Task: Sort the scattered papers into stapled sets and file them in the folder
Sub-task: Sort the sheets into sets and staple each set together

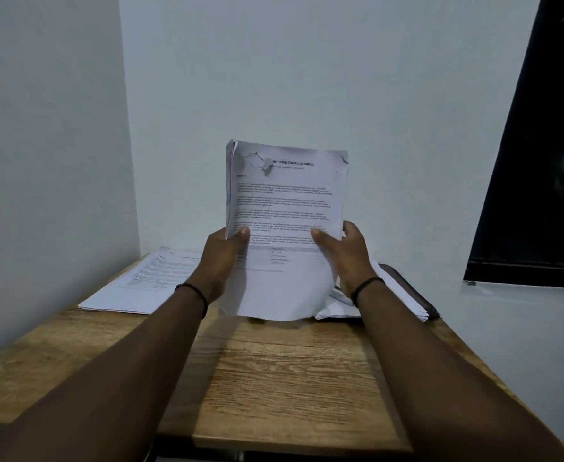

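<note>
Wooden table (284,371) nearest, both forearms stretched over it. Left hand (222,258) and right hand (344,251) each grip side edge of upright paper stack (285,208), thumbs on printed front page; bottom edge rests on table, top corners torn. Flat paper pile (147,281) far left. More sheets (397,295) far right, over dark folder (420,291).

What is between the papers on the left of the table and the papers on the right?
In the head view, the bundle of papers held up by both hands stands between the left pile and the right pile.
</note>
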